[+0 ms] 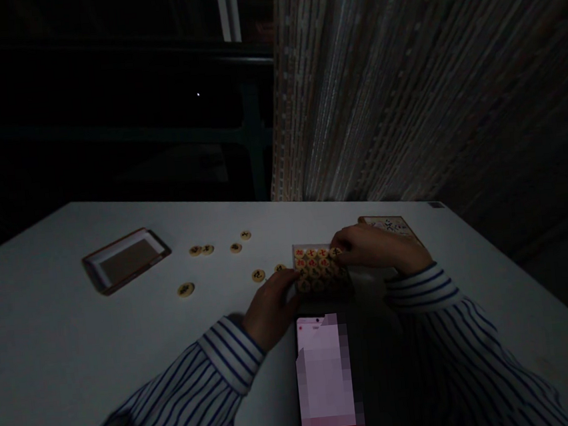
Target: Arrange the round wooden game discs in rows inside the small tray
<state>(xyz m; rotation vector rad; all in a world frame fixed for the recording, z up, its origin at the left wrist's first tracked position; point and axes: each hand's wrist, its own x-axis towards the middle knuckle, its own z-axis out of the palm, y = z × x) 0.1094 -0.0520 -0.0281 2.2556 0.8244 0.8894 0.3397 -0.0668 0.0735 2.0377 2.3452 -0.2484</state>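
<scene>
A clear-walled box (309,247) holds rows of round wooden xiangqi pieces with red and black characters. My right hand (362,247) reaches over the box's far right corner, its fingertips pinched on a black-marked piece (335,252) in the top row. Against the box's left side rests my left hand (275,304), fingers apart, with the fingertips at the edge. One loose piece (280,268) lies just beyond those fingertips, and another piece (258,276) is a little to the left. Nothing shows inside my left hand.
More loose pieces lie farther left, including one piece (185,290) near an open tray-like lid (164,250). A lit phone (324,376) is below the box. Behind my right hand is a printed cover (390,225). A string curtain (342,87) hangs past the white table (127,362).
</scene>
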